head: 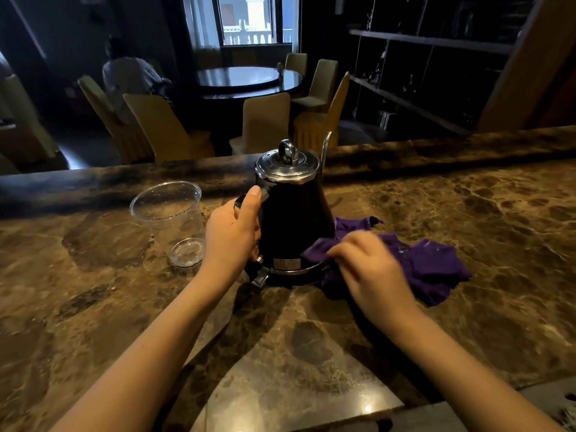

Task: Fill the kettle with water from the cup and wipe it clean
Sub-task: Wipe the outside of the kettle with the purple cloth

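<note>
A black kettle (294, 219) with a silver lid and thin gooseneck spout stands upright on its round base on the marble counter. My left hand (232, 235) is wrapped around its handle on the left side. A purple cloth (427, 263) lies bunched on the counter to the kettle's right, one fold pressed against the kettle's lower right side. My right hand (371, 272) grips that fold, slightly blurred. A clear plastic cup (171, 216) stands upright and looks empty, just left of my left hand.
The brown marble counter (467, 213) has a raised ledge along its far edge. Beyond it are yellow-covered chairs (265, 120), a round dark table, a person at the far left and dark shelves on the right.
</note>
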A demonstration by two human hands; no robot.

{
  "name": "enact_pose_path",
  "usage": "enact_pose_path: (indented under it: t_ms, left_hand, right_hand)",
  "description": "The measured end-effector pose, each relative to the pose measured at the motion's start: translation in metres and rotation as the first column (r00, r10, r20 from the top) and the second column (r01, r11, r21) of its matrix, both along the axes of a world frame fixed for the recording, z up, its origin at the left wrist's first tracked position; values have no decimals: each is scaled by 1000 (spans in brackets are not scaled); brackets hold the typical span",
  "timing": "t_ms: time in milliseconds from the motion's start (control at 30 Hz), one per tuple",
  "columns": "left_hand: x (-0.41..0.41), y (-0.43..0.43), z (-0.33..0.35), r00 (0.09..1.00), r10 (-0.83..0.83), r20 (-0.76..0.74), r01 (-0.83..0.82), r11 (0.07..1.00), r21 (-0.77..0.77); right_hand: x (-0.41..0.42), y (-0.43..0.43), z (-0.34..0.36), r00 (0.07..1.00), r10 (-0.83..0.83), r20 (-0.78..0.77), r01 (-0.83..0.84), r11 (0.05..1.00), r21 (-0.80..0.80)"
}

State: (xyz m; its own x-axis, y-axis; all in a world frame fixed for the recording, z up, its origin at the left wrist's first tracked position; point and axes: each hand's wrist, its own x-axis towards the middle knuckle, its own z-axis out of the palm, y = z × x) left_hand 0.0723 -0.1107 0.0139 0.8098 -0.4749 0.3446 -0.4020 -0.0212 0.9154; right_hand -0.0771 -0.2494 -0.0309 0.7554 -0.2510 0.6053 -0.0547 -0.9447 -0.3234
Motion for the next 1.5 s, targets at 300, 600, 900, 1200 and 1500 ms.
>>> enact_pose_path:
  t_ms: [300,600,900,1200,1500]
  left_hand:
    - [10,0,-1,999,3,-40,-3,1000,1]
    - [6,0,2,999,-18,-49,17,1000,-11]
    - [4,-1,4,998,-14,-67,14,1000,-13]
    - [9,-1,2,988,-100,-122,95,994,-51]
    - [11,1,-1,995,-71,-71,70,997,-20]
  right_hand:
    - [-19,-30,15,906,-267,-329,300,952,55]
    - [-9,-52,-10,930,-214,-299,265,954,141]
    - [55,1,45,960,-15,278,-69,955,289]
    - [22,-24,-27,965,197,-173,-167,971,173]
    - [29,-25,-26,994,-87,-70,105,939,327]
